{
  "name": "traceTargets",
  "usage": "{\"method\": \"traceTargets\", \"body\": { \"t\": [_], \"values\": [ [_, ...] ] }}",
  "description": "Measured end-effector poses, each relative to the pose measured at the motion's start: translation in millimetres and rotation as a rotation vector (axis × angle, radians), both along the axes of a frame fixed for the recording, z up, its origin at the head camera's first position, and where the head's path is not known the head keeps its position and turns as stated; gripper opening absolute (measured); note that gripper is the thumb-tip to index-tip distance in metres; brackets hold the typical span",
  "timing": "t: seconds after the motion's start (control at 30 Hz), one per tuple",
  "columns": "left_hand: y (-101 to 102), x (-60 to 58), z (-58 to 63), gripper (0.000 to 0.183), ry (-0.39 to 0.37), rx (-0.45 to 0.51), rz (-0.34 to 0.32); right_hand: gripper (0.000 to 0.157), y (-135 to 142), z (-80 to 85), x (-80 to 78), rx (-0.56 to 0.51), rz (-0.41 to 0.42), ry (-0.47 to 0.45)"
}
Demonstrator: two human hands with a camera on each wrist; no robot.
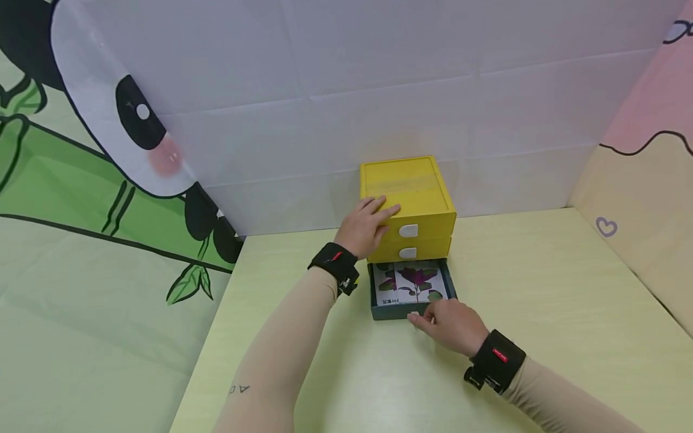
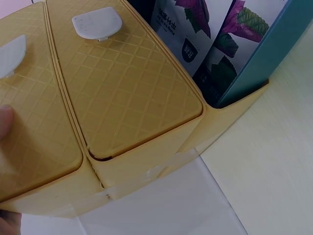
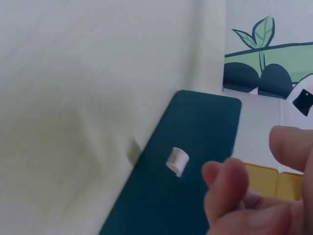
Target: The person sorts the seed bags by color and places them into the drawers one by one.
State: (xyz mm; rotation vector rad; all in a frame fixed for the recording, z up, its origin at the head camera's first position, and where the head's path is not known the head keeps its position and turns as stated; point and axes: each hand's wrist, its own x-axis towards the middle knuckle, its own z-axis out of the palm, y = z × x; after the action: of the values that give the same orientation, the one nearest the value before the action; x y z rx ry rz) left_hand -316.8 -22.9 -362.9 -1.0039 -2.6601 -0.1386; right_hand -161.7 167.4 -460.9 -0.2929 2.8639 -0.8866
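A yellow drawer cabinet (image 1: 403, 186) stands against the back wall, its two upper drawers closed. The dark teal bottom drawer (image 1: 397, 311) is pulled out, with printed packets (image 1: 417, 279) showing purple leaves inside. My left hand (image 1: 364, 228) rests on the cabinet's top left front corner, fingers extended over the lid. In the left wrist view, a fingertip (image 2: 5, 121) lies against the top drawer front. My right hand (image 1: 453, 325) is by the front of the teal drawer. In the right wrist view, its loosely bent fingers are apart from the white pull tab (image 3: 177, 161) and hold nothing.
The cabinet stands on a pale yellow table (image 1: 530, 288). A white cloth backdrop (image 1: 260, 144) with a cartoon panda hangs close behind it. A cream and pink panel (image 1: 639, 198) borders the right side.
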Motion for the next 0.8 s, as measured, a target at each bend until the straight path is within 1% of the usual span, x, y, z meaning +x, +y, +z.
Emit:
{"method": "traceTargets", "body": {
  "t": [0.13,0.43,0.57,0.7,0.8],
  "values": [
    [0.4,-0.6,-0.4,0.048,0.005,-0.001,-0.007,0.044,-1.8,-11.1,0.8,0.002,-0.008,-0.057],
    [-0.7,-2.1,-1.3,0.048,0.007,-0.006,-0.005,0.038,-4.6,-36.8,-5.8,-0.022,0.002,-0.118],
    [-0.3,-2.3,-0.7,0.048,0.007,-0.008,-0.01,0.035,-6.7,-42.9,-9.5,-0.045,-0.018,-0.109],
    [-0.5,-1.9,-0.4,0.049,0.01,-0.006,-0.018,0.034,-8.4,-44.8,-11.6,-0.066,-0.037,-0.08],
    [-0.8,-1.8,-0.5,0.049,0.015,-0.003,-0.026,0.035,-8.8,-45.3,-12.5,-0.07,-0.035,-0.064]
  ]
}}
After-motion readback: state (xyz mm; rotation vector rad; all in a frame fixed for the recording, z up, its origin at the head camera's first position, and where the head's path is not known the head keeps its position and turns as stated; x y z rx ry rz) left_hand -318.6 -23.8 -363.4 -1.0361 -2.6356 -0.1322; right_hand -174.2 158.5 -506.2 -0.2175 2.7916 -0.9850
